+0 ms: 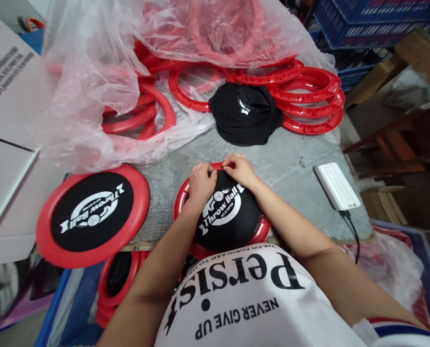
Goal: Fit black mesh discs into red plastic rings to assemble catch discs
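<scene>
A black printed fabric disc (224, 207) lies over a red plastic ring (181, 198) at the table's near edge, against my shirt. At the far rim, my left hand (202, 183) is closed with thumb and fingers on the fabric's edge. Just to its right, my right hand (239, 170) pinches the same edge. Red rim shows between the two hands; my left forearm hides part of the ring's left side. On the left lies a throw disc (137, 217) with a red rim and black printed centre. Beyond my hands sits a pile of black fabric covers (244, 115).
Red rings (312, 108) are stacked at the back right; more lie under clear plastic sheeting (92, 96). A white power bank (337, 185) with a cable rests at the right edge. A white carton (5, 120) stands left, blue crates (377, 24) back right.
</scene>
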Tool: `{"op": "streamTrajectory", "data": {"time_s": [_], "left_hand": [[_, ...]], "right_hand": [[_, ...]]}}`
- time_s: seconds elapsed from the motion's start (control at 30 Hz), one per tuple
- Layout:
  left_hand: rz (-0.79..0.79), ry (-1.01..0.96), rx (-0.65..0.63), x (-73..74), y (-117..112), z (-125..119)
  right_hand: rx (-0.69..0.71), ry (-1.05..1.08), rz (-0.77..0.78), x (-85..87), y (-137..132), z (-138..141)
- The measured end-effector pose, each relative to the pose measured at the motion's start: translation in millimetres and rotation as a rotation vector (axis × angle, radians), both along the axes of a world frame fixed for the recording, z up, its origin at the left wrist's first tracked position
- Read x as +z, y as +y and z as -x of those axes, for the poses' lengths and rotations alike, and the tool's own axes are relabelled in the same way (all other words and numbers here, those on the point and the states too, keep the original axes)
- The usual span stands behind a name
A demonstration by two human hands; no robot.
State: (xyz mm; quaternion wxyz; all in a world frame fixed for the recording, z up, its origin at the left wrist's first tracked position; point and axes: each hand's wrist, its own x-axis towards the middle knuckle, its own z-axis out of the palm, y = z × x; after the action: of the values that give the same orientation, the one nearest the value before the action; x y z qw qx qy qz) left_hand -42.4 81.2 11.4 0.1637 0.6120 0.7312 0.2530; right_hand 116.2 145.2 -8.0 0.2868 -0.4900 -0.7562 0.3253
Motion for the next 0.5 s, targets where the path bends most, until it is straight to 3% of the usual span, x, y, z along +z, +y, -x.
{"op": "streamTrajectory", "data": {"time_s": [0.5], "left_hand": [[0.002,0.052,0.014,0.8,-0.3,-3.6]], "right_hand": [[0.018,-0.111,-0.001,7.9,-5.2,1.1]]}}
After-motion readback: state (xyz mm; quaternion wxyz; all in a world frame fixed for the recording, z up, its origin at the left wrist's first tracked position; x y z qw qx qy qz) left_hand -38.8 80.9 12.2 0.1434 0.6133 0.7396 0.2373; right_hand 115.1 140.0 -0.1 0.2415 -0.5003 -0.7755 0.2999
